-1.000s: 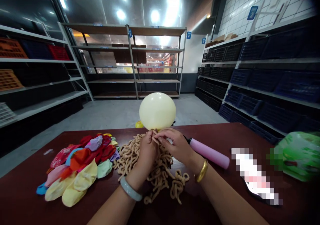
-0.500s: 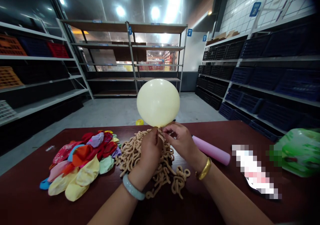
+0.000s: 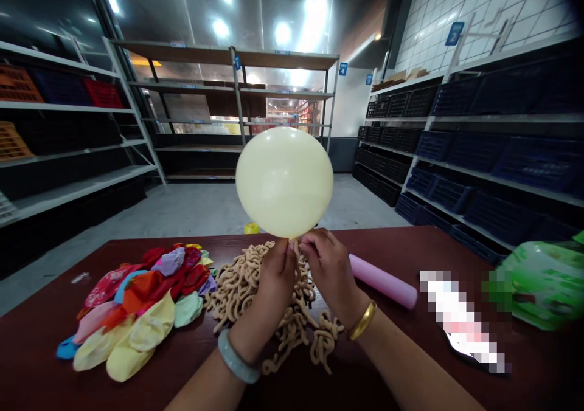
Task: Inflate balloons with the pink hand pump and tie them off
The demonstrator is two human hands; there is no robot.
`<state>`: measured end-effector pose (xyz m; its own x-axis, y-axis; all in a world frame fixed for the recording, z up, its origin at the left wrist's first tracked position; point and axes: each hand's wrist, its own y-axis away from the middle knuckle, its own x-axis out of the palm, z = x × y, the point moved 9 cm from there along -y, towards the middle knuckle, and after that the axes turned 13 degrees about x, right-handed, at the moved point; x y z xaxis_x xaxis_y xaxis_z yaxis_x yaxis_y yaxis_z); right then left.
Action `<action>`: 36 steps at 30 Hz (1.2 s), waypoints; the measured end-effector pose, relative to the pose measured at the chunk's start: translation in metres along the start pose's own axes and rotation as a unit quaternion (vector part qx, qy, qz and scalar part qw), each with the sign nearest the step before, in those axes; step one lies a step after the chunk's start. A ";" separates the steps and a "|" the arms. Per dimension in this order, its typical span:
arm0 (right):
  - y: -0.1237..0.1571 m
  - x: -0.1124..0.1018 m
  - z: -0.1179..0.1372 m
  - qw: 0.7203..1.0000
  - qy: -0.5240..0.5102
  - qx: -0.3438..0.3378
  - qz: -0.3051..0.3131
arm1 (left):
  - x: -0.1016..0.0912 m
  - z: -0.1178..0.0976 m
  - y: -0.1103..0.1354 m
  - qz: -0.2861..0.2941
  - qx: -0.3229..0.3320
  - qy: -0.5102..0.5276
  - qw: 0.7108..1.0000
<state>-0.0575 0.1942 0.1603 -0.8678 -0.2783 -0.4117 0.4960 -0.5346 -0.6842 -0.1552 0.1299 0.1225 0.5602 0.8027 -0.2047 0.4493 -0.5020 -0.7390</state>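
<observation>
Above the tabletop [image 3: 387, 350] and a heap of tan cord [image 3: 241, 283], fingers of the left hand [image 3: 274, 283] and right hand [image 3: 331, 271] pinch the neck of an inflated balloon [image 3: 284, 182], which stands upright over them. It looks light, springy, slippery and easily burst, so the neck is probably the safest hold.

Bright ceiling glare, dim edges, fisheye.

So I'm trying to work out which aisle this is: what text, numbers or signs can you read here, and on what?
"2": blue wall sign, high on the tiled wall at right.
"4": blue rack sign, beside the far rack.
Too small to read: small blue tag, shelf-edge labels.
Blurred: print on the green bag.
Pale balloon: no print.
</observation>
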 end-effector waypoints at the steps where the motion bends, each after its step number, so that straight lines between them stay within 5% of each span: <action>1: 0.000 0.000 0.001 1.000 -0.013 -0.006 0.003 | 0.000 0.000 0.000 -0.004 -0.007 0.009 1.000; 5: -0.001 -0.003 0.001 0.998 -0.068 -0.005 0.005 | -0.002 0.003 0.002 -0.027 -0.037 0.047 0.998; 9: -0.004 0.003 -0.020 0.980 -0.168 0.098 0.028 | -0.001 -0.001 0.000 -0.027 -0.027 0.059 0.997; 16: -0.004 0.033 -0.046 0.862 -0.387 0.291 0.152 | 0.001 0.001 0.001 -0.001 -0.030 0.039 0.999; 21: 0.000 0.040 -0.044 0.802 -0.457 0.334 0.190 | 0.003 -0.003 0.001 -0.005 -0.026 0.055 0.998; 29: 0.000 0.035 -0.037 0.847 -0.415 0.290 0.164 | 0.001 0.003 0.003 -0.023 -0.034 0.082 0.996; 36: 0.000 0.040 -0.041 0.807 -0.462 0.316 0.187 | 0.002 0.001 0.004 -0.010 -0.030 0.056 0.998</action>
<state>-0.0912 0.2160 0.1187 -0.4578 -0.8349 0.3055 0.8675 -0.4947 -0.0518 -0.1526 0.1295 0.1185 0.6231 0.7735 -0.1158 0.5002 -0.5079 -0.7014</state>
